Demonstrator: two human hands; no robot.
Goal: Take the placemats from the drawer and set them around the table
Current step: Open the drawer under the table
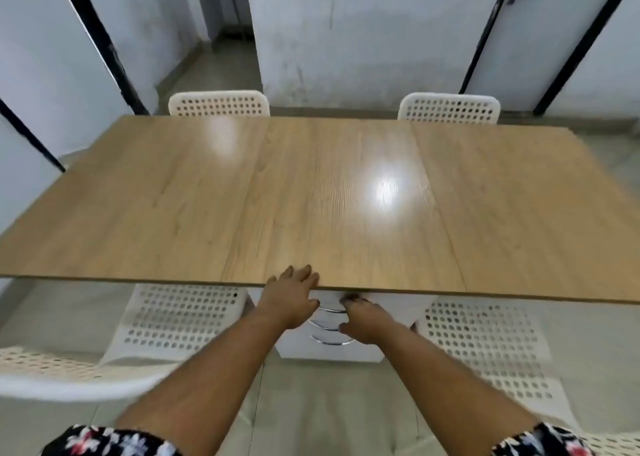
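A wooden desk (346, 192) fills the middle of the view, its top bare and shining with two patches of reflected light. Under its near edge stands a white drawer unit (332, 346) with curved chrome handles (329, 324) stacked one above another. All the drawers seen look closed, and no placemats show anywhere, so they cannot be placed from this view.

The left hand (291, 296) rests on the near edge of the desk, fingers (301, 274) spread flat on the top and the thumb hanging below the edge; its grip is apart and holds nothing. The right hand (363, 320) reaches under the desk edge toward the top of the drawer unit, just beside the upper handles. Its fingertips are hidden beneath the desk top, so whether its grip is closed on a handle cannot be told.

Both forearms are bare, with floral-patterned sleeves (110, 443) at the bottom corners of the view.

Four white perforated plastic chairs stand around the desk: two at the far side, one left (219, 104) and one right (449, 109), and two at the near side, one left (180, 317) and one right (485, 345), flanking the drawer unit. A further white chair edge (62, 376), blurred, crosses the lower left. Beyond the desk are pale walls (381, 40) with black-framed panels.
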